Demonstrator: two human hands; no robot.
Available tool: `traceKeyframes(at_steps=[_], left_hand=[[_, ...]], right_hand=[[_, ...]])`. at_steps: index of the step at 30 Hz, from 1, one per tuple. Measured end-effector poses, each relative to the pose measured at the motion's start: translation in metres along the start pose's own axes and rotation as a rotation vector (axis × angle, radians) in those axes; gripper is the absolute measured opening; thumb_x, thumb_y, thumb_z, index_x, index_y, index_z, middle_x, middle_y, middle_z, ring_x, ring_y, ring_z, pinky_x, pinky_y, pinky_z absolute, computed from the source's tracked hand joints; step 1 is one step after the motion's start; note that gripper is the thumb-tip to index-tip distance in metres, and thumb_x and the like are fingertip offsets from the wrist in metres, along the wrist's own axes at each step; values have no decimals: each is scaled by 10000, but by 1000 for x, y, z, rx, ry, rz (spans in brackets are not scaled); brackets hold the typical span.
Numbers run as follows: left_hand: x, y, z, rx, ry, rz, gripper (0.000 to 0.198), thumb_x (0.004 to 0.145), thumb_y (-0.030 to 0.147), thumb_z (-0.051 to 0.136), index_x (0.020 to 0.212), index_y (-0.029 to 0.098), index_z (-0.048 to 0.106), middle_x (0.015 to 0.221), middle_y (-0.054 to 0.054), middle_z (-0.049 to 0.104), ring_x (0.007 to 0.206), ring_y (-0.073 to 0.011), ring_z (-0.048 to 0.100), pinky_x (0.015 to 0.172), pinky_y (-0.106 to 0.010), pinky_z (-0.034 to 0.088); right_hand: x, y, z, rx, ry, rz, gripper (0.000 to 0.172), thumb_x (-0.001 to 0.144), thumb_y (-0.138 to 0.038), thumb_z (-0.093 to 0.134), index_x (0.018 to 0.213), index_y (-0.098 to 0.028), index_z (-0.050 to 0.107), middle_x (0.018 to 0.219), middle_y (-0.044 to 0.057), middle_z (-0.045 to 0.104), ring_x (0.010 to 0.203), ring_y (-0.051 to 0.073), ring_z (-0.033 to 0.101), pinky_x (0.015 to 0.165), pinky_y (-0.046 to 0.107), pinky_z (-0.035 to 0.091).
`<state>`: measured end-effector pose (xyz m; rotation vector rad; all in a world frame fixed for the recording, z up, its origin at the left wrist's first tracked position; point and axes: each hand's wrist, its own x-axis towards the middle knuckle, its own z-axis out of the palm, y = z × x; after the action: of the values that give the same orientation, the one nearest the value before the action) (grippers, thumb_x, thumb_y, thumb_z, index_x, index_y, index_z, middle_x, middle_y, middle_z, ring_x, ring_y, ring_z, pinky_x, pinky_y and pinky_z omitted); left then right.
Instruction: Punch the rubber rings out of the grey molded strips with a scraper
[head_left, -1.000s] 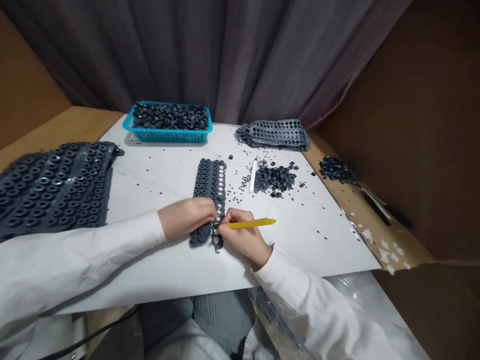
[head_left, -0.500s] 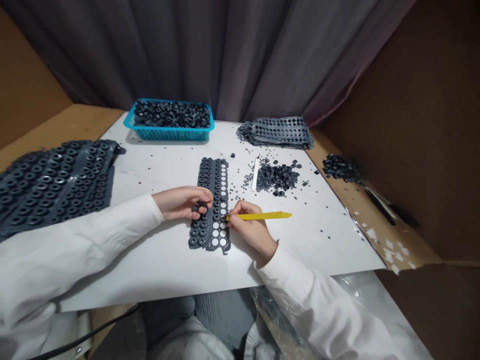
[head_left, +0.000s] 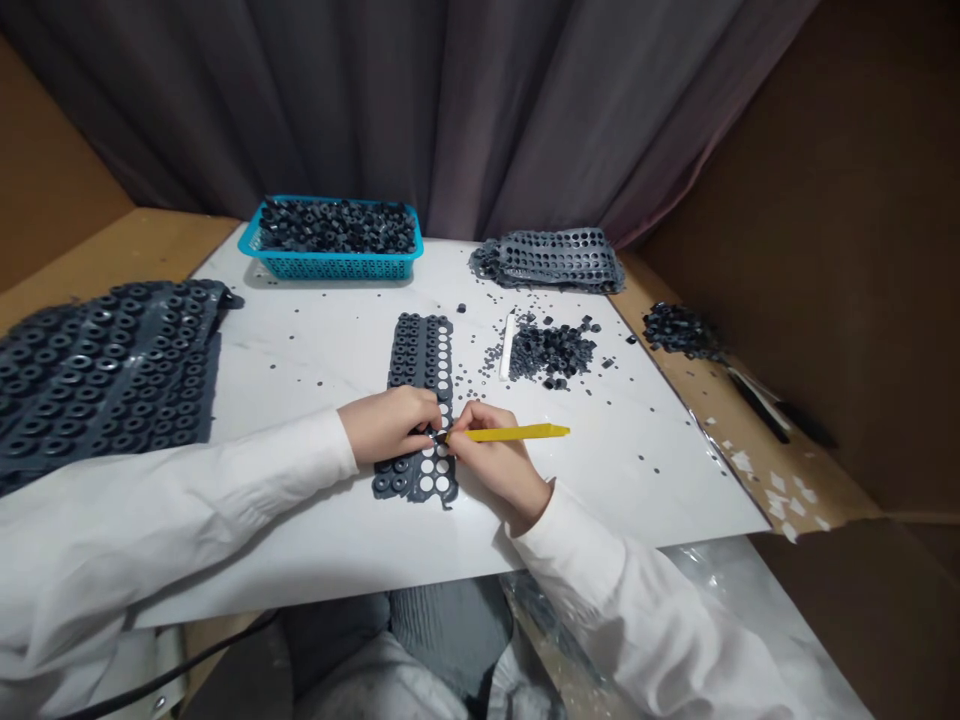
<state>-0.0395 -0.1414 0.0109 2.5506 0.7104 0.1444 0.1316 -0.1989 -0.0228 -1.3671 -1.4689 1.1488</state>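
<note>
My left hand [head_left: 388, 425] lies on a dark grey perforated rubber strip [head_left: 420, 365], its curled fingers covering the strip's middle. My right hand [head_left: 495, 457] is shut on a yellow pry tool [head_left: 517, 433], whose dark tip meets the strip beside my left fingertips. Rows of rubber rings fill the strip's left side, and bare round holes run down its right side. My hands hide the strip's middle section.
A white board [head_left: 600, 470] bears a blue basket [head_left: 330, 269] of dark rings, a stack of punched sheets [head_left: 551, 260], a heap of loose pieces [head_left: 551, 352], a white stick [head_left: 508, 346] and a large ringed sheet [head_left: 97, 385]. Scattered crumbs dot the board. Cardboard walls and a curtain surround it.
My left hand has moved right and now covers the strip's middle. My right hand has brought the yellow tool's tip in beside my left fingertips.
</note>
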Motion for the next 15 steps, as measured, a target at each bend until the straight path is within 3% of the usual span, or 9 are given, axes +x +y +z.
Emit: traceKeyframes(at_steps=[7, 10, 12, 15], left_hand=[[0, 6, 8, 208, -54, -11, 145, 862, 134, 463, 838, 111, 604, 868, -86, 604, 832, -192, 562, 735, -277, 433], [-2, 5, 6, 170, -36, 8, 184, 864, 114, 432, 804, 115, 606, 831, -79, 612, 786, -179, 562, 711, -270, 432], [-4, 0, -2, 1, 81, -12, 173, 867, 172, 452, 793, 128, 602, 804, -59, 616, 759, -164, 562, 700, -256, 429], [-8, -10, -17, -315, 362, -172, 174, 852, 295, 498, 829, 146, 586, 809, -33, 626, 755, -149, 562, 707, -250, 426]], right_hand=[[1, 1, 2, -50, 19, -36, 89, 634, -153, 540, 567, -177, 487, 501, -44, 479, 486, 87, 414, 443, 194, 288], [1, -2, 2, -47, 8, -33, 98, 620, -145, 536, 549, -177, 476, 487, -46, 471, 468, 83, 396, 429, 197, 275], [0, -3, 1, -43, 6, -22, 95, 618, -146, 537, 547, -178, 481, 484, -45, 471, 463, 84, 397, 423, 199, 270], [0, -3, 1, -18, 4, -12, 88, 621, -152, 546, 554, -180, 495, 490, -43, 486, 465, 89, 417, 432, 203, 288]])
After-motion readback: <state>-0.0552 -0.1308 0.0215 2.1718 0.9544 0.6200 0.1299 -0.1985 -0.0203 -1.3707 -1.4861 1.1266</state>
